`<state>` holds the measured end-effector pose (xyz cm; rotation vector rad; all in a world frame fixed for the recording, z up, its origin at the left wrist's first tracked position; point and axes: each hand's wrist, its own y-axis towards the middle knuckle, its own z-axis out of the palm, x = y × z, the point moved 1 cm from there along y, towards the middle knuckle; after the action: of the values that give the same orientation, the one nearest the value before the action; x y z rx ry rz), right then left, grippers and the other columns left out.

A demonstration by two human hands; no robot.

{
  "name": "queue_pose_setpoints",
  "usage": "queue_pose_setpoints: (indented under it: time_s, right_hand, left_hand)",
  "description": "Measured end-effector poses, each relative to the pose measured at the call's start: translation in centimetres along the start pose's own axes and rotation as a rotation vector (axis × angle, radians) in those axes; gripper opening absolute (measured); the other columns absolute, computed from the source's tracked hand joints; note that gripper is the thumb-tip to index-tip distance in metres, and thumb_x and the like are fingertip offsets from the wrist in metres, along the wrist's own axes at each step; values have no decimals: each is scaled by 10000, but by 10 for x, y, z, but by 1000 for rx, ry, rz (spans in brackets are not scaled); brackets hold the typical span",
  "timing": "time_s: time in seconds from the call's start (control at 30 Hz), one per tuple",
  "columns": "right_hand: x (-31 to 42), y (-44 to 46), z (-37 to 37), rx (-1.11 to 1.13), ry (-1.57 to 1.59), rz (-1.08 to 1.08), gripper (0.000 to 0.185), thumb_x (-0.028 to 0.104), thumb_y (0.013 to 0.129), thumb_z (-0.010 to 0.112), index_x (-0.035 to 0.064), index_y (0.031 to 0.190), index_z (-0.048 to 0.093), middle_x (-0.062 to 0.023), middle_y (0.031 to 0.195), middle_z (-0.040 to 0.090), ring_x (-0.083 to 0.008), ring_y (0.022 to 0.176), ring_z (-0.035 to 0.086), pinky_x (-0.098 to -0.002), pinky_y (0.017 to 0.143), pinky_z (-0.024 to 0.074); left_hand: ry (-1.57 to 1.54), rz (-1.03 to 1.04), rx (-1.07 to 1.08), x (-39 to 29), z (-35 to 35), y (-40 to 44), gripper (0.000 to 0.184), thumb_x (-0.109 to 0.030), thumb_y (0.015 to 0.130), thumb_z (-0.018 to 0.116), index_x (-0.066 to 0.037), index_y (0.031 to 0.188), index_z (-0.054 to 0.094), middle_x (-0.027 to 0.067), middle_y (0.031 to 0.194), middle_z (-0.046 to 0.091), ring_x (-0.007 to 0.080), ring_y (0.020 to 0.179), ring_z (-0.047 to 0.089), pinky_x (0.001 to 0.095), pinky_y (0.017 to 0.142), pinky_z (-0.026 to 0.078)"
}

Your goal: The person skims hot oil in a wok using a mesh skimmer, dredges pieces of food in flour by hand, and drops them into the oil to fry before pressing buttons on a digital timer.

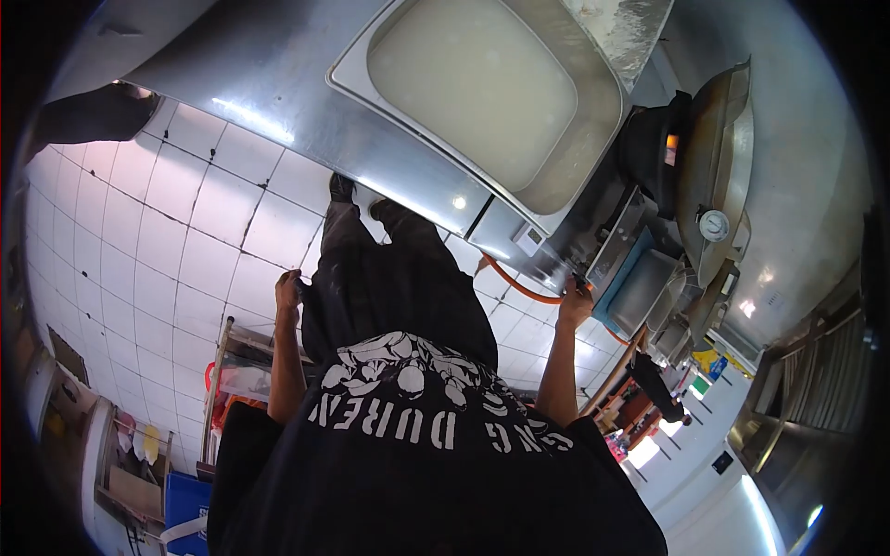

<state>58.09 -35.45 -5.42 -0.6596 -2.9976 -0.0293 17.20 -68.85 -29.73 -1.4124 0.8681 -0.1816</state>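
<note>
My left hand (288, 290) hangs beside my dark trouser leg, its fingers curled; whatever it may hold is too small to make out. At the front edge of the steel counter (324, 139), my right hand (576, 305) has its fingers closed by dark fittings, and what they grip is hidden. An orange hose (519, 286) runs just left of that hand. Above, a large rectangular steel pan (603, 102) holds cloudy, pale liquid. Between pan and hand sits a small white digital display (529, 239) on the counter front.
A large round metal vessel (732, 139) with a dial gauge (713, 225) stands at right, an orange glow beside it. Below it is a steel tray (640, 290). Another person's dark-clothed leg (88, 119) shows upper left. A rack and blue crate (187, 510) stand lower left.
</note>
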Motion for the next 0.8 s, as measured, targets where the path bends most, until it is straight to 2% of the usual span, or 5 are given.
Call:
queue_pose_setpoints:
  time_s: [0.13,0.3,0.4,0.5,0.8]
  right_hand:
    - [-23,8,17,42,293,110,384,375,717,690,18,855,665,-89,669,644,-172,573,621,-312,572,484]
    - [-31,10,20,25,297,69,366,312,720,708,-25,836,626,-73,702,612,-132,580,594,-229,467,484]
    - [-27,5,17,164,559,217,405,372,767,658,20,962,611,-55,774,621,-156,610,586,-298,572,470]
    - [-18,-11,3,359,803,404,444,409,846,549,112,1171,494,-34,1072,557,-155,918,542,-322,746,432]
    - [-19,-4,0,415,939,501,294,310,862,568,106,1067,517,-9,1026,553,-133,865,519,-305,756,430]
  left_hand:
    - [62,-21,7,-16,-2,0,305,-236,805,527,-13,1003,592,43,772,529,135,724,483,270,693,385]
    - [33,30,7,-24,-1,9,253,-233,814,535,-33,960,585,2,690,467,79,564,427,230,488,343]
    - [10,10,40,-26,5,13,242,-227,827,524,-31,962,569,-6,683,455,78,547,418,231,470,347]
    - [-85,-75,52,-19,9,-2,226,-222,848,511,-27,953,557,-24,662,445,63,502,391,213,448,340]
    - [-94,-347,-36,51,1,-21,221,-223,846,528,-36,953,578,-16,651,460,67,527,408,206,476,345]
